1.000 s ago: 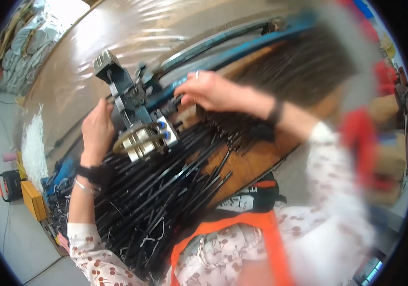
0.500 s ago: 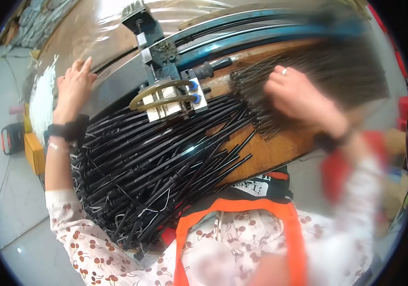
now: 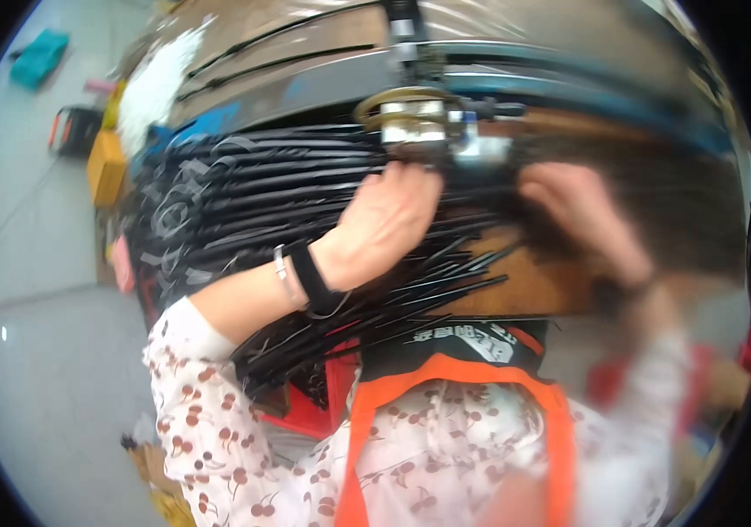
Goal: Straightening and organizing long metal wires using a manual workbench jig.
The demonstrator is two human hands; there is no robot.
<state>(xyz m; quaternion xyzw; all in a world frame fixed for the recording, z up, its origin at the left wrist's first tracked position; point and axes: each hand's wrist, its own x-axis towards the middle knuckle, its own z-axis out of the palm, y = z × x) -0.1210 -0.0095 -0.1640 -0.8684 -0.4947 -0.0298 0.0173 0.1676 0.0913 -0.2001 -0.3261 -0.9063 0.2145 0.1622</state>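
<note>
Our left hand (image 3: pixel 384 220) has swung over slim, glossy black rods (image 3: pixel 296 188), seven o'clock from the silver metal block (image 3: pixel 412 119)! Right hand (image 3: pixel 582 206) blurs; whether either's fingers grip, we can't tell. Likely light, stiff, slippery: pinch mid-shaft.

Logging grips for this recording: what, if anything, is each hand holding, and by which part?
It cannot be told: the left hand curls over black rods, its grip hidden; the right hand is too blurred.

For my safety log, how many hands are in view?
2: left hand over the black rods, near the metal fixture; right hand, blurred, by the dark pile. None seems hidden.
</note>
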